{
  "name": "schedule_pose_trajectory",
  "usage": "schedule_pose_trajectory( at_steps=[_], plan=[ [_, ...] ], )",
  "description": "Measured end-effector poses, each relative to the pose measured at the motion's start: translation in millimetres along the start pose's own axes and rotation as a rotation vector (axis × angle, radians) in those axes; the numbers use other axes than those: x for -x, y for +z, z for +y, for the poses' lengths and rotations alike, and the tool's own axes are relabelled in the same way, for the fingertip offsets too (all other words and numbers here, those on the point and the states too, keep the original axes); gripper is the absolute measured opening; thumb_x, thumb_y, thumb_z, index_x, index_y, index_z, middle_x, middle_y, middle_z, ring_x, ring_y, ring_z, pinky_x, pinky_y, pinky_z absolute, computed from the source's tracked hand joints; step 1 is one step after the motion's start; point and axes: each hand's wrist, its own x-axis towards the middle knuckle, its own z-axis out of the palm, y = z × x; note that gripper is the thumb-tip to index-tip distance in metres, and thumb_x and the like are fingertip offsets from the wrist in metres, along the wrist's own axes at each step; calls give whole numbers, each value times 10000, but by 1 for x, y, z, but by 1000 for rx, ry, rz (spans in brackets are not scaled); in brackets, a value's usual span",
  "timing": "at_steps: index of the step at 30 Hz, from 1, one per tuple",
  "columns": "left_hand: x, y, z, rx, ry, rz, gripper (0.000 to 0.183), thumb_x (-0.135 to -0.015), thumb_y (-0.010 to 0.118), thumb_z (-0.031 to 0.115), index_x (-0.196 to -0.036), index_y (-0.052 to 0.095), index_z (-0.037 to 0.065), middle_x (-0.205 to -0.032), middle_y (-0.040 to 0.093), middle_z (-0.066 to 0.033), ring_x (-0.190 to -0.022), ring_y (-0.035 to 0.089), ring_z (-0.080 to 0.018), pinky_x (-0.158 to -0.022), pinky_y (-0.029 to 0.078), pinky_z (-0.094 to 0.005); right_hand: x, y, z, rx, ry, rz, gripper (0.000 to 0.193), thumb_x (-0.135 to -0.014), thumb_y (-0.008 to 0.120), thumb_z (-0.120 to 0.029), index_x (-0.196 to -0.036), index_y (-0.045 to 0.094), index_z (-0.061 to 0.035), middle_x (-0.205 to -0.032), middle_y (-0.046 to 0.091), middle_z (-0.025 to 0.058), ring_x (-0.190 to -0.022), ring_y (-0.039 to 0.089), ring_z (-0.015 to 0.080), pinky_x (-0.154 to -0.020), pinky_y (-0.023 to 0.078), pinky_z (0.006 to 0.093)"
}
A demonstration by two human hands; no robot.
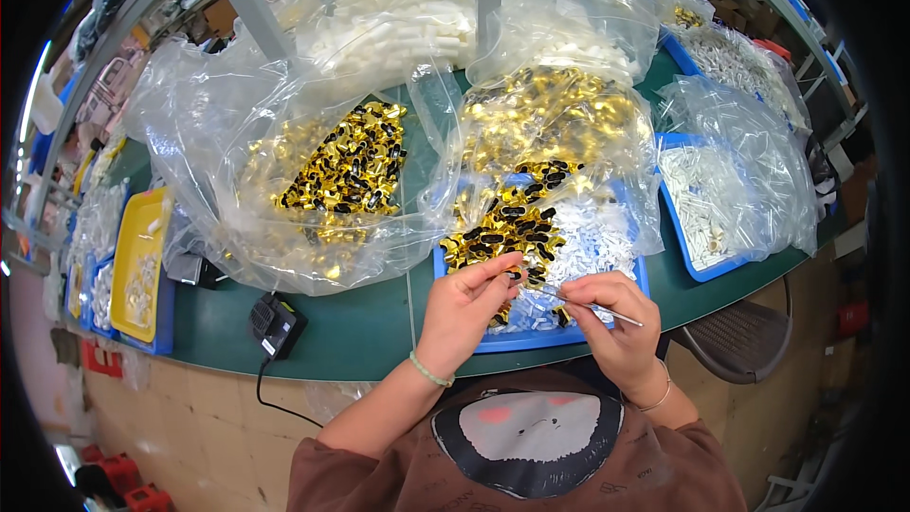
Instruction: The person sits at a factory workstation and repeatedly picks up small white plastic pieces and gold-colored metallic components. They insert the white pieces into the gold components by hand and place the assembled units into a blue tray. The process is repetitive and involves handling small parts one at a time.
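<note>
Between the thumb and fingers of my left hand (466, 308) is a small gold-and-black part (515, 273). My right hand (611, 322) pinches a thin metal tool like tweezers (602, 309), its tip reaching left toward that part; whether they touch I cannot tell. Both hands are over the near side of a blue tray (531, 342). Loose gold-and-black parts (502, 232) are heaped at the tray's left, spilling from a clear bag (559, 118). Small white and clear pieces (597, 237) cover its right side.
Another clear bag of gold-and-black parts (346, 166) lies left. A black corded device (277, 324) sits near the green table's (218, 322) front edge. A yellow tray (118, 308) stands far left, a blue tray of white pieces (701, 275) right. Metal posts (489, 0) rise behind.
</note>
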Motion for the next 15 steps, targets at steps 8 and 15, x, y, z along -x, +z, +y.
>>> schedule_pose_trajectory(
  at_steps=[8,15],
  plan=[
    [0,3,-4,-9,-9,5,316,-988,540,17,-1293,599,-44,-1246,649,-100,-1109,649,-182,-900,550,-271,2,9,4,29,8,80,226,-761,740,105,-949,672,0,-959,718,146,-863,699,253,-755,556,313],
    [-1,3,-6,17,22,21,317,-984,550,21,-1291,603,-37,-1231,654,-96,-1098,653,-172,-895,548,-262,4,9,4,11,-10,91,211,-766,737,101,-942,671,6,-945,720,145,-850,702,246,-754,555,308]
  ],
)
